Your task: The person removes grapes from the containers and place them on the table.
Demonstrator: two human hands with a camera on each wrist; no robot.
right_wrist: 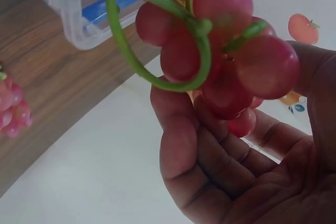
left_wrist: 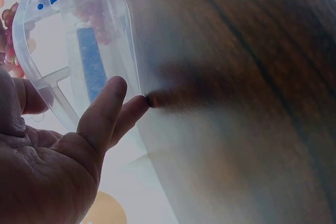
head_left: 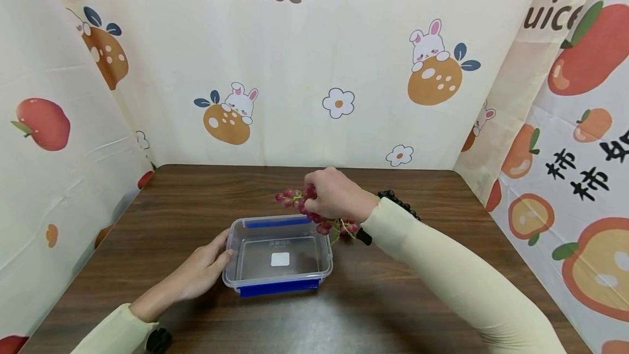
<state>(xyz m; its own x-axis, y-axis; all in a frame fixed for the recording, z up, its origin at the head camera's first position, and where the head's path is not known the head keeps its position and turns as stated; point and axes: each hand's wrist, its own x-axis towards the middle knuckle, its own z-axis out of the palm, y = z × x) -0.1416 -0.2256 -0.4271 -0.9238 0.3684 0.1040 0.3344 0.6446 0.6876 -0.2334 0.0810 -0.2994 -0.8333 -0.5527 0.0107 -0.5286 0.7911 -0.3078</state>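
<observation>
A clear plastic food container (head_left: 280, 255) with blue clips stands lidless on the table, a white square on its floor. My left hand (head_left: 203, 269) holds its left side, thumb at the rim and fingers along the outer wall. Just above the container's far right corner, my right hand (head_left: 339, 195) grips a bunch of red grapes (right_wrist: 220, 51) with a curling green stem. Some of its grapes are hidden behind the fingers in the head view. Another red bunch (right_wrist: 13, 108) lies on the table to the right of the container, partly covered by the right arm.
A cluster of small black round things (head_left: 398, 201) lies behind my right sleeve, partly hidden. The brown wooden table (head_left: 221, 184) ends at a pale fruit-printed curtain (head_left: 304, 42) at the back and sides.
</observation>
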